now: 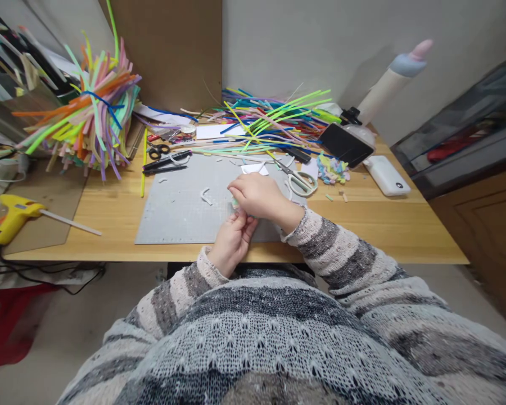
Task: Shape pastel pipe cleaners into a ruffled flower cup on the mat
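My left hand (pixel 236 237) is closed in a pinch near the front edge of the grey cutting mat (pixel 177 208). Over it bends my right hand (pixel 257 196), its fingers also closed. Between them shows a bit of something small and pale, partly greenish; the hands hide most of it, so its kind is unclear. A bent white pipe cleaner piece (pixel 206 196) lies on the mat to the left. Scissors with pale green handles (pixel 302 183) rest just beyond my right wrist, beside a white card (pixel 255 169).
Loose coloured pipe cleaners (pixel 278 124) cover the back of the table. A tied bundle of them (pixel 96 112) stands at left, above a yellow glue gun (pixel 14 219). At right are a phone (pixel 346 145), pastel cut pieces (pixel 333 170) and a white power bank (pixel 387 176).
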Demonstrator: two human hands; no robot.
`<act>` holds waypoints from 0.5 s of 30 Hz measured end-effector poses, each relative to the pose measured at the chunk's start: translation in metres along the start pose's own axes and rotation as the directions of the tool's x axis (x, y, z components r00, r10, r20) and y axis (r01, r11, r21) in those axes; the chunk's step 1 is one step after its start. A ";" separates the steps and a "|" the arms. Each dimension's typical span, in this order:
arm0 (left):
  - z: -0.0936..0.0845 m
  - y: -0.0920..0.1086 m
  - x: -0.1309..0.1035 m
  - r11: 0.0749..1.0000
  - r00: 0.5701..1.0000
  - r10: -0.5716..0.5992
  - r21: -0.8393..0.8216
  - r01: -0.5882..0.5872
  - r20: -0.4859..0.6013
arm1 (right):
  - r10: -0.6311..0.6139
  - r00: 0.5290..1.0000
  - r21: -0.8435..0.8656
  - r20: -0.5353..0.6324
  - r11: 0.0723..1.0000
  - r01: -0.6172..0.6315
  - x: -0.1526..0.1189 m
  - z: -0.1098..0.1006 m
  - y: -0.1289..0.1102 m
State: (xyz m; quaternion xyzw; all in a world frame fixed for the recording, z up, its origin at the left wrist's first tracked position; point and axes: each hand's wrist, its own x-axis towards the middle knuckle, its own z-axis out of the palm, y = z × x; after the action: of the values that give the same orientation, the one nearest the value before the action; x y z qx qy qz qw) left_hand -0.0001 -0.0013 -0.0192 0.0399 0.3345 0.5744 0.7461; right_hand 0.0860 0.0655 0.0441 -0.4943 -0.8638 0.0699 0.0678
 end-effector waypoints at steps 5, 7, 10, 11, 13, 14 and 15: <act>0.000 0.012 -0.005 0.997 0.996 -0.079 -0.006 0.080 0.037 | -0.001 1.000 -0.023 -0.009 1.000 0.001 0.000 0.002 0.001; 0.001 0.023 -0.005 0.991 0.988 -0.132 -0.016 0.133 0.077 | -0.011 1.000 -0.030 -0.018 0.999 0.011 0.000 0.003 0.001; 0.005 0.039 0.003 0.968 0.964 -0.250 0.016 0.250 0.085 | -0.030 0.999 -0.030 -0.034 0.999 0.029 0.000 0.005 0.002; 0.007 0.043 0.007 0.958 0.956 -0.286 0.041 0.283 0.069 | -0.032 0.999 -0.030 -0.034 0.999 0.031 0.000 0.005 0.003; 0.010 0.048 0.014 0.954 0.954 -0.297 0.059 0.295 0.047 | -0.027 0.999 -0.031 -0.028 0.999 0.026 0.000 0.005 0.003; 0.011 0.049 0.017 0.955 0.956 -0.291 0.062 0.288 0.038 | -0.025 0.999 -0.032 -0.024 0.999 0.024 0.001 0.005 0.003; 0.012 0.050 0.020 0.957 0.958 -0.285 0.063 0.282 0.032 | -0.023 1.000 -0.033 -0.020 0.999 0.023 0.001 0.005 0.003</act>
State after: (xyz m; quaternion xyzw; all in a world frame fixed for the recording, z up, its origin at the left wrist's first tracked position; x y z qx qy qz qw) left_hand -0.0323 0.0367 0.0032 0.0246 0.3380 0.4507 0.8259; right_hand 0.0871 0.0670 0.0391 -0.4860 -0.8697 0.0500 0.0695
